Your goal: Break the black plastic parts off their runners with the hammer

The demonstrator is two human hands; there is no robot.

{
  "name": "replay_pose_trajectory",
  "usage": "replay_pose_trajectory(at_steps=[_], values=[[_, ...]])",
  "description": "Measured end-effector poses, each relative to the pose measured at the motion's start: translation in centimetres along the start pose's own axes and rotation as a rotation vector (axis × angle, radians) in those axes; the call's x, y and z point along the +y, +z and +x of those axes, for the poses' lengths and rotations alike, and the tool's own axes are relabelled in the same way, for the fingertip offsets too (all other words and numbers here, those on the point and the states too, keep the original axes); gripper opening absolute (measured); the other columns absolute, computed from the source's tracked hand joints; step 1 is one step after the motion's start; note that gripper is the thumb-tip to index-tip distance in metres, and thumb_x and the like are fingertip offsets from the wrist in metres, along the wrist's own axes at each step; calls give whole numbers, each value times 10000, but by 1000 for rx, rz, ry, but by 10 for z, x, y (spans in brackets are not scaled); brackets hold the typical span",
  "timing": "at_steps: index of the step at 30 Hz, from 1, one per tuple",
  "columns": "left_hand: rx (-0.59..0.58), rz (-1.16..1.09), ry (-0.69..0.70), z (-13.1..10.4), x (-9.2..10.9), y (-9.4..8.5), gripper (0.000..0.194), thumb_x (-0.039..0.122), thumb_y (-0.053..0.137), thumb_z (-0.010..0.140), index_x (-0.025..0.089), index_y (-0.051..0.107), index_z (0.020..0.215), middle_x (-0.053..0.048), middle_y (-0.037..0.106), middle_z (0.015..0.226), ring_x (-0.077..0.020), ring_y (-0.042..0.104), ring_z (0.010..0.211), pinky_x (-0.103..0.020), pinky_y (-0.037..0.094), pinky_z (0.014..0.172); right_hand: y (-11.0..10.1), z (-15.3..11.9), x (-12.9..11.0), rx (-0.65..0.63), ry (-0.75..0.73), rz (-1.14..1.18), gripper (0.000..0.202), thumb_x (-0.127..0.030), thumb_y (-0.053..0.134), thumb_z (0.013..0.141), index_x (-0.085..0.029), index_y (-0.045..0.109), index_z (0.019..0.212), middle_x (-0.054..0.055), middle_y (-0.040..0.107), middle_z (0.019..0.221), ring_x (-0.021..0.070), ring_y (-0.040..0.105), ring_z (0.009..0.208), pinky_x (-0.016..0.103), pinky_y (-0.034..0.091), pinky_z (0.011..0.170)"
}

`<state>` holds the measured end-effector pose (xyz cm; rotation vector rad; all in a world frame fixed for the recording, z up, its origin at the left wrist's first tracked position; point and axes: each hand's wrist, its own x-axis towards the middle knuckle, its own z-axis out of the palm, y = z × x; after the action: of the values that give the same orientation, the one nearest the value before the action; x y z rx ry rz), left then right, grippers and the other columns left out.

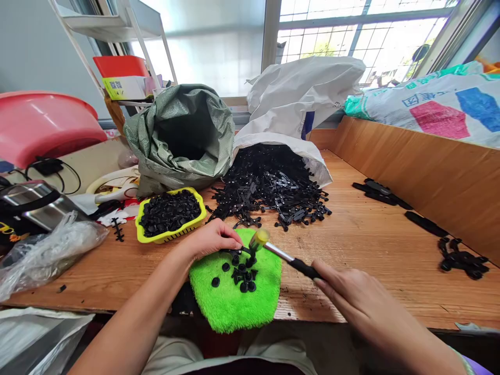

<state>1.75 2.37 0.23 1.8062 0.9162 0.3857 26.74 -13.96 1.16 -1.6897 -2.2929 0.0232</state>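
A bright green cloth [238, 312] lies at the table's front edge, with several small black round parts [242, 276] on it. My left hand [216, 239] pinches a slim black part [242, 249] at the cloth's upper left. My right hand [347, 291] is wrapped round the black handle of a small mallet [287, 256]. Its yellowish head is blurred and sits over the right end of the slim part; whether the two touch cannot be made out.
Behind the cloth, black parts [273, 192] spill from a white sack [320, 169]. A yellow basket [156, 239] of black caps and a green-grey sack [183, 172] stand left. More black pieces [463, 259] lie right, beside a wooden board [429, 182].
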Motion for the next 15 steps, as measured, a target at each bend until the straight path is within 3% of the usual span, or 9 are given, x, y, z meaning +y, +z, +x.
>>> replay_pose_trajectory(at_steps=[7,11,13,15], values=[[7,-4,-19,0,3,1,149,218,648,598,155,746,693,-23,682,619,-111,516,551,-210,380,538,5,-2,2,-51,1,-39,296,-319,262,932,-226,542,904,32,605,597,226,592,537,294,371,489],[10,20,-18,1,4,2,143,235,643,599,154,740,667,-19,670,608,-113,505,550,-210,371,536,10,-3,2,-114,86,6,309,-293,235,943,-198,529,945,60,611,644,236,591,587,310,372,521],[12,70,-25,0,3,5,149,263,635,604,151,730,626,-10,639,549,-110,479,519,-212,359,524,10,-3,0,-192,128,-3,278,-265,279,937,-196,546,901,66,618,669,235,592,598,314,381,520],[35,130,-37,-1,-3,8,171,300,632,605,149,711,587,-6,618,522,-118,481,524,-217,367,538,6,-3,-1,-151,145,-30,215,-296,380,920,-199,570,889,46,625,693,222,601,634,311,416,542]])
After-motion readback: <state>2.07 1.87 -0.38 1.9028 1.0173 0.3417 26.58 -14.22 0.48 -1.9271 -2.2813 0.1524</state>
